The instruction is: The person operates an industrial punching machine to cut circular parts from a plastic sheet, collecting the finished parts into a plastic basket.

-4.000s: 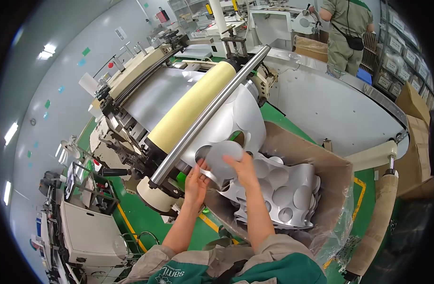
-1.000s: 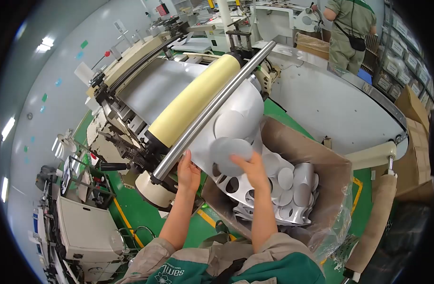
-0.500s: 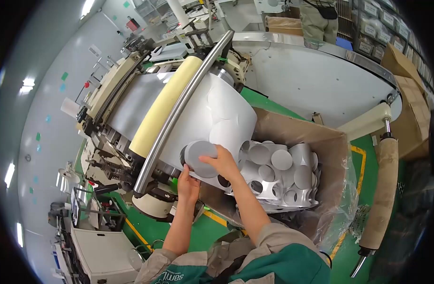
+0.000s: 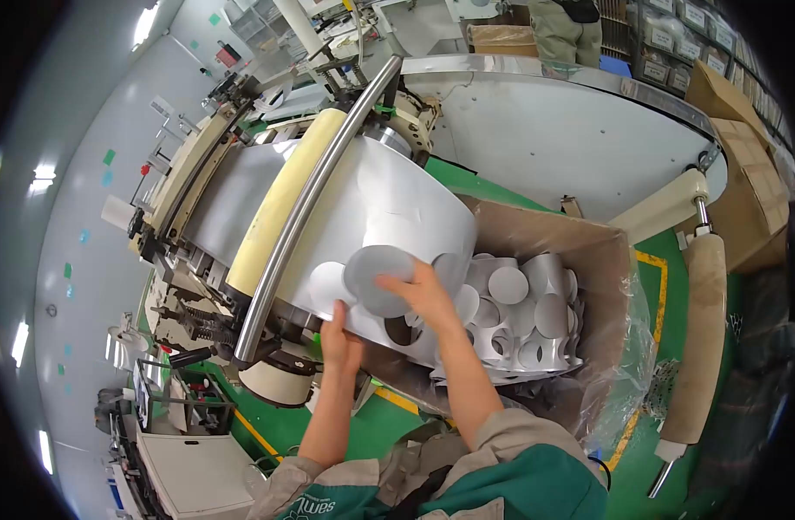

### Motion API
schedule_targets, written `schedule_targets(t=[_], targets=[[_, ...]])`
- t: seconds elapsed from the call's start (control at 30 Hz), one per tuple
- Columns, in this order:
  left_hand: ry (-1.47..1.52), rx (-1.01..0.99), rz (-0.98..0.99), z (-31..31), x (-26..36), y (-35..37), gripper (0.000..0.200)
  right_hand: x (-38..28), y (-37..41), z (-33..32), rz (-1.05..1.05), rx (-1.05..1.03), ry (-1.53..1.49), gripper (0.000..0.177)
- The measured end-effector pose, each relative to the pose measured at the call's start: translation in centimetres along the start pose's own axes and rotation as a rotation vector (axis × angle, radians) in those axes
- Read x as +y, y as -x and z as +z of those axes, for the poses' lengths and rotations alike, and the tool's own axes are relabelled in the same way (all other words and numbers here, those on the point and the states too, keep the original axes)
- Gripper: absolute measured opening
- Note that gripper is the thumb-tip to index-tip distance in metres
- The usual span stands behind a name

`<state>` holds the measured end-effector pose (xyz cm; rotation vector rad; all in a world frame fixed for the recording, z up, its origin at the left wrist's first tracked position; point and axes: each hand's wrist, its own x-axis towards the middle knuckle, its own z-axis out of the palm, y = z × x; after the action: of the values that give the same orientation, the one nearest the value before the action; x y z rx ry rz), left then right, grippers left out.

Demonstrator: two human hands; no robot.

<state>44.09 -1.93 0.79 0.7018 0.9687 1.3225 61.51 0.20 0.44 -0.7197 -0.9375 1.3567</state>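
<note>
Through the head camera, I took the steel bar point(image 4: 315, 186) running diagonally across the machine as my marker. Just right of the bar's lower half, the right hand point(image 4: 425, 295) was clamped on a stack of grey discs point(image 4: 376, 267), fingers curled over its near rim, pressing it against the silver sheet point(image 4: 406, 204) that hung down on the right of the bar. The left hand point(image 4: 339, 334) sat below the bar's lower end, touching the sheet's bottom edge. Its fingers were hidden, so I could not tell whether it pinched the sheet or only rested there. A yellow roller point(image 4: 280, 195) lay along the bar's left side. Well right of the bar stood a cardboard box point(image 4: 549, 227) with punched scrap point(image 4: 523, 325) piled inside.
</note>
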Motion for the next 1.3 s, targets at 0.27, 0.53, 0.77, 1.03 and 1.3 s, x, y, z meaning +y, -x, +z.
schedule_targets(t=[0.27, 0.53, 0.77, 1.03, 1.3], targets=[[0.115, -0.072, -0.049, -1.0, -1.6, 0.6, 0.037, 3.5, -2.1, 1.4, 0.166, -0.219, 0.0, 0.033], [-0.152, 0.023, -0.037, -1.4, -0.4, 1.9, 0.044, 6.6, 1.6, -0.1, 0.143, 0.096, -0.433, 0.036], [-0.914, 0.275, 0.605, -4.1, 3.4, 12.4, 0.029, 6.0, 4.1, -8.9, 0.041, 0.481, -0.731, 0.042], [-0.857, 1.109, 0.892, -21.1, 16.5, 9.0, 0.049, 7.1, 5.6, -10.2, 0.112, 0.498, -0.636, 0.045], [-0.957, 0.573, 0.466, -39.8, 19.7, -1.9, 0.065, 8.2, 6.9, -11.9, 0.138, 0.588, -0.542, 0.048]])
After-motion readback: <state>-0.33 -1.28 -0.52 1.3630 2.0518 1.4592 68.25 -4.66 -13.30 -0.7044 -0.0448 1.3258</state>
